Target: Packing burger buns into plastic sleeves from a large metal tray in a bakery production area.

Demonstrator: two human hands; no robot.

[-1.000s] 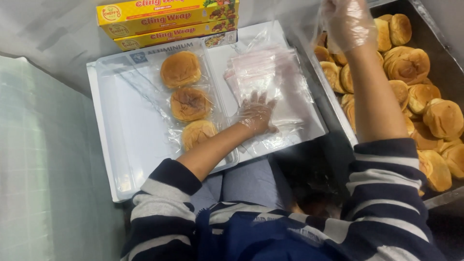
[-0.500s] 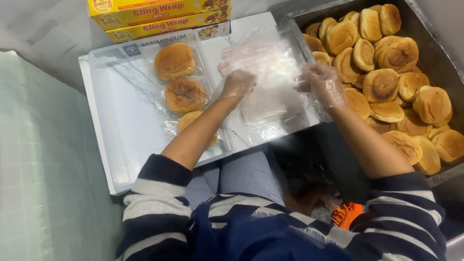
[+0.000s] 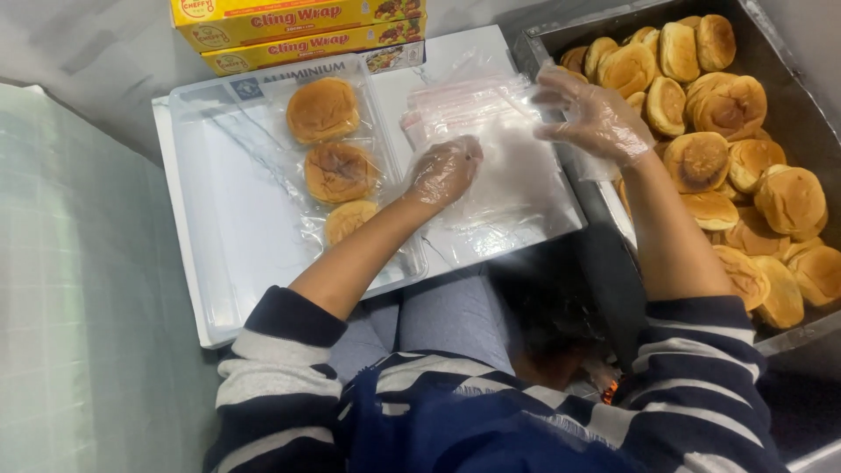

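head view, steep downward, close over lap

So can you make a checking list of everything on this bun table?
Surface: white tray on the lap.
Job's things: stack of clear bags; three bagged buns.
Clutter: yellow wrap boxes at the tray's far edge.
Grippers: left hand, gloved, presses on the bags; right hand, gloved, fingers spread at the stack's edge.
Cables: nothing seen.
Surroundings: metal tray of loose buns on the right; pale tiled floor on the left.

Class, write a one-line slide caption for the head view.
Gloved left hand and right hand handle clear plastic bags between bagged buns and a bun tray.
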